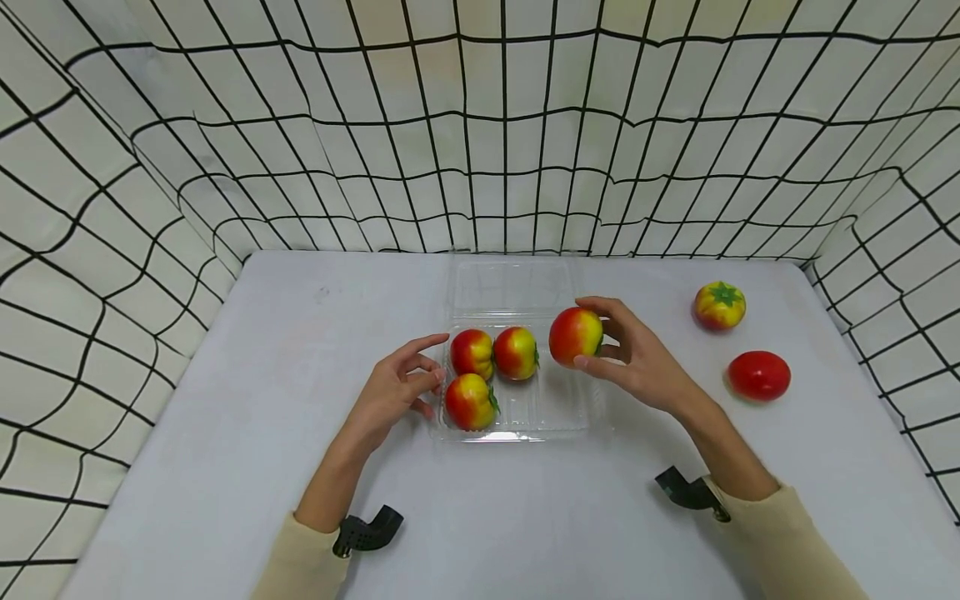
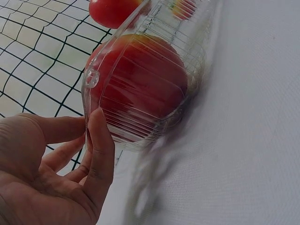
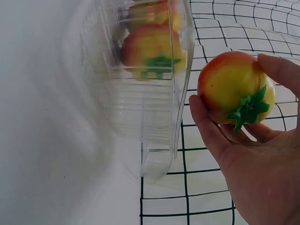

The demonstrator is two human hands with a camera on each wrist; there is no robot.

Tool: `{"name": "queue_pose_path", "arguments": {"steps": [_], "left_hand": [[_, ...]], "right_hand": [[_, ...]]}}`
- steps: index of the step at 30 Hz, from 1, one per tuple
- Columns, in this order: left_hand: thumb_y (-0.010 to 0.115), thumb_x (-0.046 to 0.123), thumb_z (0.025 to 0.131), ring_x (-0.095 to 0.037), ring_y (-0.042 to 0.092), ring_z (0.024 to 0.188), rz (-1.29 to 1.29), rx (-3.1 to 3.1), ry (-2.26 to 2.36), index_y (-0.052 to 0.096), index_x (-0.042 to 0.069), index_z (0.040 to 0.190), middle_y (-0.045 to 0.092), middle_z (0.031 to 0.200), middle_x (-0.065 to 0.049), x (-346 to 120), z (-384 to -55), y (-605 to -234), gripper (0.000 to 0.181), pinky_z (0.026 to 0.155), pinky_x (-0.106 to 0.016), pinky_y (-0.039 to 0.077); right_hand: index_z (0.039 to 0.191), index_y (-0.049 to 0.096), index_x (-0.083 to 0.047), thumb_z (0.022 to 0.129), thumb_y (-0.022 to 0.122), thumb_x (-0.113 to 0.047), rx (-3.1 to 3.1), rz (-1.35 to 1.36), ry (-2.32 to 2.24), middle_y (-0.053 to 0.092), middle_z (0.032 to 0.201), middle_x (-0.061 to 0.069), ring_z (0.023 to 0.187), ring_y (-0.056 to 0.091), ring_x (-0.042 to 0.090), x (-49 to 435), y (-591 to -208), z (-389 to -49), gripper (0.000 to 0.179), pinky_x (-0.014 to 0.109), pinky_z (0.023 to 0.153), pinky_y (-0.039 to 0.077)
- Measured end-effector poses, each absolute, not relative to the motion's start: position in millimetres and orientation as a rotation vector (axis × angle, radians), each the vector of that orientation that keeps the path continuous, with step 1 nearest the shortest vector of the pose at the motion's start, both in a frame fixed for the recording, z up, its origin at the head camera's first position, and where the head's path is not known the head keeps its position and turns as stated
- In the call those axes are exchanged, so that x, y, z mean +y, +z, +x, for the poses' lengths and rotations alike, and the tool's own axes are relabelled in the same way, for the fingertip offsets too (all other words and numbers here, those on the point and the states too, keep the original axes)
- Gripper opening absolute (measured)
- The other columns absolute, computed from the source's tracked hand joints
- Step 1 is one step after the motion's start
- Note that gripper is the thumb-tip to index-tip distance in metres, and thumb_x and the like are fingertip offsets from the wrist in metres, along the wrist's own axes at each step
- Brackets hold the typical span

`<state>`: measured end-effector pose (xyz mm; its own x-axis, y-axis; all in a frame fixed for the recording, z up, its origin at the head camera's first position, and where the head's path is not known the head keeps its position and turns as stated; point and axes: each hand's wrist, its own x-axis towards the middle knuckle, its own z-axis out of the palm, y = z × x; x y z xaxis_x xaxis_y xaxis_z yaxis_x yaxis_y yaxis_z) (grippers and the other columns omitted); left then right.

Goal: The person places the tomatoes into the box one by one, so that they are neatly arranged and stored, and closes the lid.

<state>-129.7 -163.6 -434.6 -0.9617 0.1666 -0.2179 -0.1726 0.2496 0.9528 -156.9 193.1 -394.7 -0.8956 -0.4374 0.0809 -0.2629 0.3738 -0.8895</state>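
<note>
A clear plastic clamshell box [image 1: 555, 408] lies with its lid [image 1: 513, 283] folded back. Three red-and-yellow tomatoes sit in its left part: one at the back left [image 1: 471, 353], one beside it [image 1: 516, 352] and one in front [image 1: 471, 402]. My left hand [image 1: 390, 387] is at the box's left side; in the left wrist view its thumb and a finger [image 2: 101, 136] pinch the rim. Over the box's right side, my right hand [image 1: 637, 358] grips another tomato [image 3: 234, 86] between thumb and fingers, its green leafy top facing the palm.
Right of the box, a yellow-red tomato [image 1: 718, 306] with a green top lies toward the back. A plain red one [image 1: 759, 375] is nearer the front. Black netting [image 1: 504, 167] over pale walls encloses the white table [image 1: 300, 333] at the back and sides.
</note>
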Motion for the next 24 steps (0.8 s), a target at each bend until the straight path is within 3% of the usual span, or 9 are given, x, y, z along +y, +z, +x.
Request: {"name": "queue_pose_path", "arguments": {"steps": [6,9,13,19,24], "left_hand": [[0.068,0.017,0.101,-0.019,0.065,0.081,0.0,2.234,1.776,0.053,0.021,0.151,0.062,0.104,-0.014,-164,-131,-435,0.053,0.062,-0.029,0.063],[0.068,0.017,0.101,-0.02,0.066,0.081,0.005,2.227,1.778,0.053,0.02,0.152,0.062,0.104,-0.013,-165,-131,-435,0.053,0.062,-0.029,0.063],[0.068,0.018,0.101,-0.019,0.067,0.08,0.015,2.215,1.783,0.052,0.02,0.152,0.062,0.104,-0.011,-166,-131,-434,0.054,0.063,-0.029,0.063],[0.068,0.019,0.101,-0.016,0.068,0.078,0.028,2.202,1.795,0.052,0.019,0.153,0.062,0.104,-0.01,-166,-132,-434,0.054,0.063,-0.028,0.063],[0.068,0.019,0.101,-0.015,0.067,0.078,0.021,2.197,1.797,0.052,0.019,0.153,0.061,0.105,-0.011,-166,-131,-434,0.054,0.063,-0.028,0.063]], "right_hand": [[0.15,0.044,-0.016,0.09,0.081,-0.02,2.489,-0.609,-1.509,0.052,0.15,0.01,0.132,0.061,0.035,189,-399,-153,0.071,0.05,0.107,0.056],[0.15,0.047,-0.017,0.089,0.082,-0.023,2.498,-0.612,-1.485,0.054,0.15,0.01,0.128,0.063,0.034,188,-401,-150,0.07,0.054,0.106,0.057],[0.148,0.051,-0.02,0.086,0.085,-0.025,2.508,-0.634,-1.467,0.055,0.147,0.005,0.13,0.06,0.027,185,-402,-149,0.07,0.049,0.105,0.058],[0.149,0.053,-0.02,0.086,0.085,-0.023,2.517,-0.69,-1.453,0.055,0.143,0.003,0.131,0.055,0.021,183,-403,-146,0.07,0.031,0.101,0.059],[0.151,0.051,-0.02,0.087,0.085,-0.023,2.518,-0.691,-1.435,0.056,0.143,0.004,0.131,0.056,0.023,178,-405,-142,0.073,0.041,0.103,0.06]]}}
